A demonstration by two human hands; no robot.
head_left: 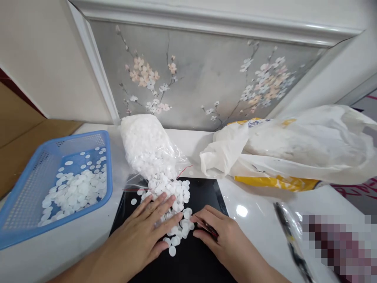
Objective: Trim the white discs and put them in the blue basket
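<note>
A loose pile of small white round discs (pixel 185 226) lies on a flat black board (pixel 187 265). My left hand (pixel 147 230) rests over the pile's left side with its fingers spread. At the pile's right edge is my right hand (pixel 222 232), its fingers closed around a small, thin reddish tool (pixel 208 228); most of it is hidden, so its kind is unclear. Behind the hands, a clear plastic bag (pixel 144 143) full of the same discs lies with its mouth toward me, and discs spill from it onto the board.
At the left stands a blue plastic basket (pixel 109 173) with many discs inside, beside a cardboard box (pixel 26 135). A white and yellow plastic bag (pixel 277 169) lies at the back right. A dark long item in clear wrapping (pixel 290 243) is at the right. A framed floral panel (pixel 203 74) rises behind.
</note>
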